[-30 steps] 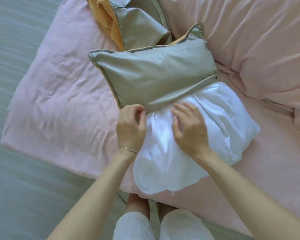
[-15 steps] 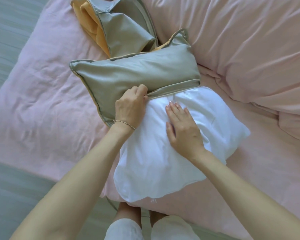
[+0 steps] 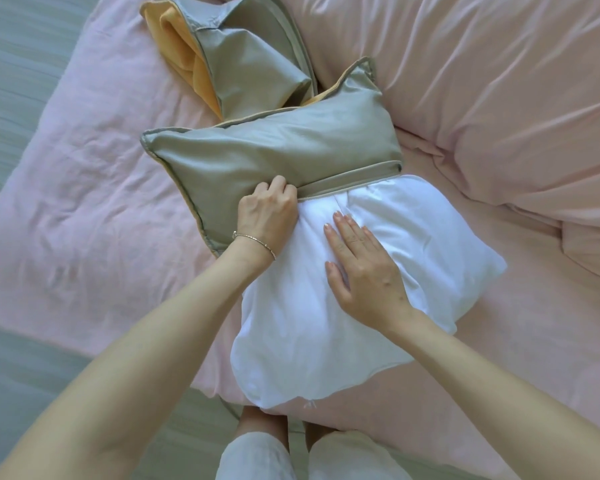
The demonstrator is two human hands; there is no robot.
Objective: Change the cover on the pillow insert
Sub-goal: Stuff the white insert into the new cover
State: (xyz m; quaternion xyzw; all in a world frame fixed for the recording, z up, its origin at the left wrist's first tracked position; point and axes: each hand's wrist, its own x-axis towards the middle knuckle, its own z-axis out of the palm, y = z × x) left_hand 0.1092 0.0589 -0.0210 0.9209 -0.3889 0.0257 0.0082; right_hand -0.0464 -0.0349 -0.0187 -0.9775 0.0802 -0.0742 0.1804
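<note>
Pillow insert [image 3: 326, 306]: white, lying on the pink bed in front of you; its far part sits inside the cover, its near part is bare and reaches the bed's near edge.
Grey-green cover [image 3: 274, 157]: satin look, piped edge, pulled over the far part of the insert; its open hem band runs across the insert just beyond your hands.
Your left hand [image 3: 267, 213]: fingers curled, gripping the cover at the left end of the hem band, where cloth meets insert; a thin bracelet [image 3: 255, 241] circles the wrist.
Your right hand [image 3: 364, 268]: fingers straight and slightly spread, lying flat, palm down, on the bare white insert just short of the hem; it grips nothing.
Second cover [image 3: 250, 64]: same grey-green cloth with an orange-yellow inner side showing, crumpled on the bed beyond the pillow, touching the first cover's far edge.
Bed [image 3: 84, 168]: pink sheet, creased, carrying all items.
Pink duvet [image 3: 499, 81]: bunched in folds on the right, close beside the cover and the insert's right side.
Floor [image 3: 14, 46]: grey-green, to the left and near side of the bed.
Your legs [image 3: 257, 455]: in white trousers, at the bottom of the view, against the bed's near edge.
</note>
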